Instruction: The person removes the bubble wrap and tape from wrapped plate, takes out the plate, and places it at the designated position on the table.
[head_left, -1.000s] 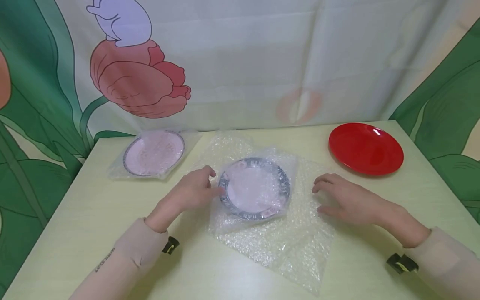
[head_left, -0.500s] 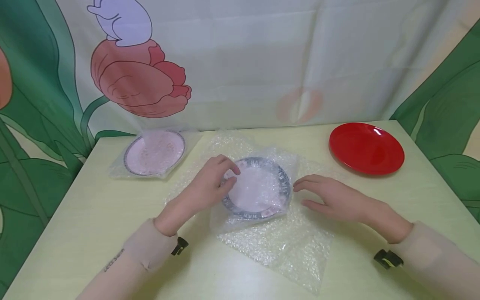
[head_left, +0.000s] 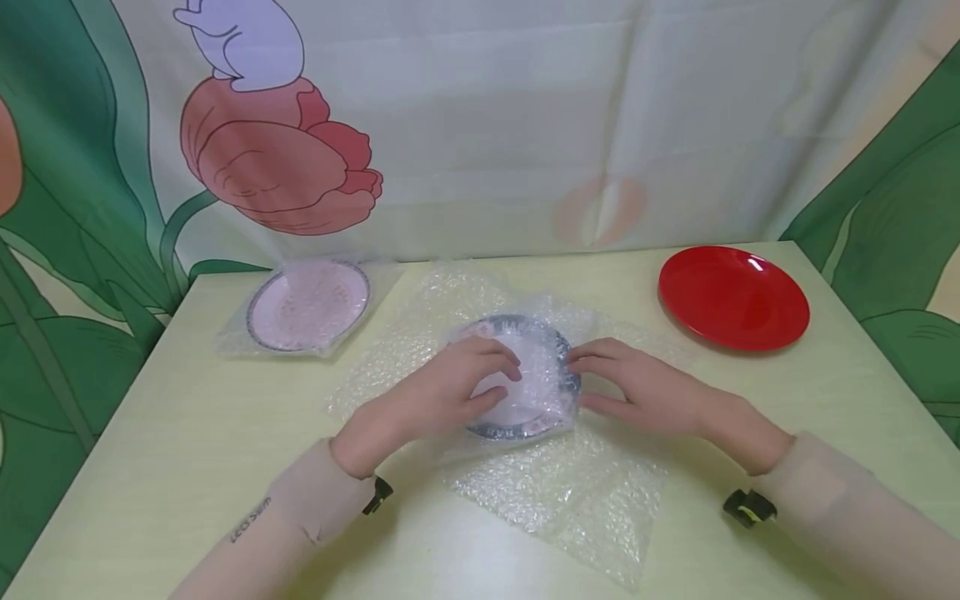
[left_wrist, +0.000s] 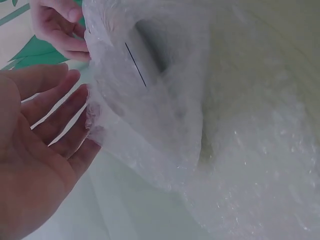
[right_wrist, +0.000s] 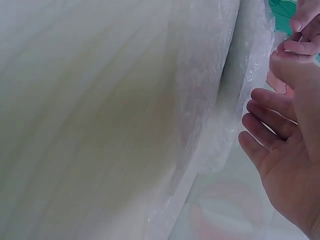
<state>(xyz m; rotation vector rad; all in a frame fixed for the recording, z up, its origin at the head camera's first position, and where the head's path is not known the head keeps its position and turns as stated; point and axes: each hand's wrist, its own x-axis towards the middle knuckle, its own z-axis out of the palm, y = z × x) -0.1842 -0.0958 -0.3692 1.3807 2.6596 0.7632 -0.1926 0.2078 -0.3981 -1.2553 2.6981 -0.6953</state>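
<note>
In the head view, a plate (head_left: 538,358) with a dark blue lettered rim lies inside clear bubble wrap at the middle of the table. My left hand (head_left: 453,385) hovers over its left half, thumb and fingers apart and nothing between them. At the right rim are the fingertips of my right hand (head_left: 648,390), loosely bent with the thumb lower. The left wrist view shows relaxed fingers (left_wrist: 60,117) beside the edge of the wrapping (left_wrist: 150,125). Under the wrapped plate spreads a larger sheet of bubble wrap (head_left: 555,508).
A second plate (head_left: 309,307), pinkish with a blue rim and also in bubble wrap, lies at the back left. At the back right sits a bare red plate (head_left: 733,298). A printed curtain (head_left: 480,133) hangs behind the table (head_left: 187,433).
My left hand has moved right, from the plate's left edge to over it. My right hand has moved left, up to the plate's right rim. The plates stay where they were.
</note>
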